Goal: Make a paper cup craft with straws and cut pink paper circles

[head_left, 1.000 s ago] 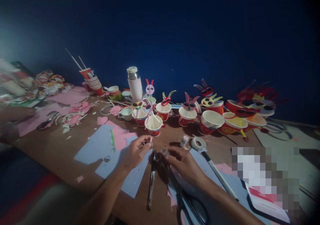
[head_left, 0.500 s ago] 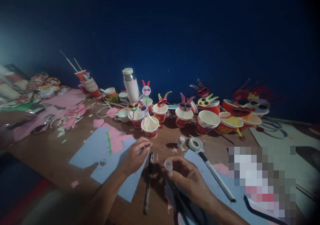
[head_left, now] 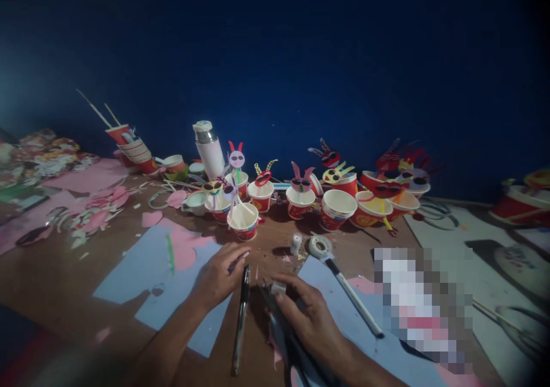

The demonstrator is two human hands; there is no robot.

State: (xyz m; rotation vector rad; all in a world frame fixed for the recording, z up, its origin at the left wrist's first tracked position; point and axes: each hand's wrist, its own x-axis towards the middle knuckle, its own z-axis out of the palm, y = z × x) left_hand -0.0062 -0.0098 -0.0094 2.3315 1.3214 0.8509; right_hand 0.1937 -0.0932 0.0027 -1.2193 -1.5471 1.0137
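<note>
Fingers of the right hand pinch a small translucent cylinder, pale and faintly glossy, above black-handled scissors that run partly hidden beneath the hand and out of the bottom edge; the left hand, nearby, bends its fingers toward the thumb, though whether they grip anything cannot be told; a dark pen lies between the two on a brown tabletop; cut blue paper spreads under the left forearm, pink scraps beyond it; a marker lies at right, its dark end near a tape roll; red-and-white paper cups line the back, several bearing paper faces, those at far right blurred; a flask leans against the view of a dark blue wall; a pixelated patch masks whatever lies right of the marker.
</note>
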